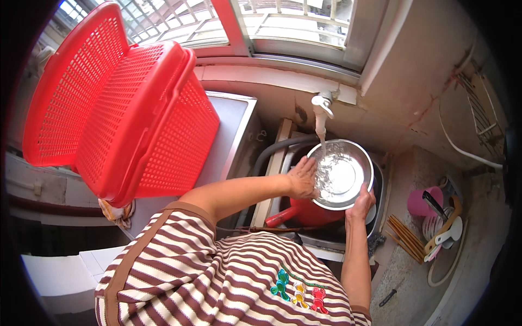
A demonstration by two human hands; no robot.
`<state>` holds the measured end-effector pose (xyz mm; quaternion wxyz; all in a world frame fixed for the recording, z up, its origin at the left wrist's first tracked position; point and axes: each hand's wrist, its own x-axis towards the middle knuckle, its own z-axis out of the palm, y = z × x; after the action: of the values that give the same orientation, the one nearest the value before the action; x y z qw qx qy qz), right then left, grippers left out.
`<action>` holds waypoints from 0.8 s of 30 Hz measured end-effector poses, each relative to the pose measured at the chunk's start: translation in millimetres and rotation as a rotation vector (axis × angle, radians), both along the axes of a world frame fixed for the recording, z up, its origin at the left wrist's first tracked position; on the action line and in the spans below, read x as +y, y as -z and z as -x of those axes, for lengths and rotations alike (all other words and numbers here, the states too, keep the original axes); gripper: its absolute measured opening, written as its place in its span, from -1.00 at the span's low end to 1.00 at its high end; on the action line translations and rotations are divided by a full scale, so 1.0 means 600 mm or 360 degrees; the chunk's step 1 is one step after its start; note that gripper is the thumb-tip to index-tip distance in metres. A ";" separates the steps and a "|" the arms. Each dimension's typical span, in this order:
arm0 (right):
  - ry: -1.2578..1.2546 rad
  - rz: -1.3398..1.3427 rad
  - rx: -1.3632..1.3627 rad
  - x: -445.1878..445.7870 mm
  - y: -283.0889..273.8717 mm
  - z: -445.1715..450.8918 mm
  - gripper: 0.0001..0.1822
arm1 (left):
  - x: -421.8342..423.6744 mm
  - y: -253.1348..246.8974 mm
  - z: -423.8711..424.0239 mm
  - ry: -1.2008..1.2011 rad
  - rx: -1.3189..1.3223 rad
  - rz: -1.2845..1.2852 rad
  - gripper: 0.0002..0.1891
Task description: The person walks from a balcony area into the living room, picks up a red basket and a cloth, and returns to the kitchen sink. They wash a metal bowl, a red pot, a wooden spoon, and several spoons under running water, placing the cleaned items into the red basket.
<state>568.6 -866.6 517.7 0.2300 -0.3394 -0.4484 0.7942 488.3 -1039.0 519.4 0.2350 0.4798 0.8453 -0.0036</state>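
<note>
A round stainless steel bowl (350,179) is tilted under a white tap (320,118), and water runs from the tap into it. My right hand (360,203) grips its lower right rim, thumb on the edge. Against the left rim lies my left hand (302,178), back of the hand up and fingers stretched out. Whether it grips the bowl or only rests on it, I cannot tell. Beneath the bowl, a red pan (304,214) with a red handle sits in the steel sink (381,191), partly hidden by the bowl.
A tall red plastic basket (175,134) with its lid raised stands on the metal counter (228,110) at left. A grey hose (272,150) runs beside the sink. On the right ledge are chopsticks (405,238), a pink cup (424,200), utensils and a small black-handled tool (388,297).
</note>
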 end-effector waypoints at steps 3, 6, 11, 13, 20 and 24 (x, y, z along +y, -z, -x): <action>0.0095 -0.0001 0.0037 -0.004 0.009 0.001 -0.65 | 0.019 -0.016 -0.045 -0.0019 -0.0501 -0.0184 -0.31; 0.0119 0.0076 0.0025 0.017 0.036 -0.009 -0.67 | 0.040 -0.033 -0.056 -0.0222 -0.0919 -0.0502 -0.41; -0.0066 0.0242 -0.0040 -0.019 0.001 -0.023 -0.67 | 0.040 0.005 0.002 -0.0390 0.0381 -0.0439 -0.28; -0.0139 0.0326 -0.0066 -0.043 -0.006 -0.030 -0.67 | 0.061 0.005 0.001 -0.0371 0.0315 -0.0505 -0.27; -0.0269 0.0193 -0.0039 -0.023 -0.006 -0.025 -0.65 | 0.091 0.005 -0.048 0.0184 -0.0274 -0.0735 -0.43; -0.0163 0.0133 0.0086 0.005 -0.009 -0.037 -0.64 | 0.019 -0.004 -0.030 0.0672 -0.0596 -0.0627 -0.56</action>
<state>590.5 -863.5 523.0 0.1868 -0.3038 -0.4253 0.8318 506.5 -1027.7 521.5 0.2829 0.6727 0.6540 0.1993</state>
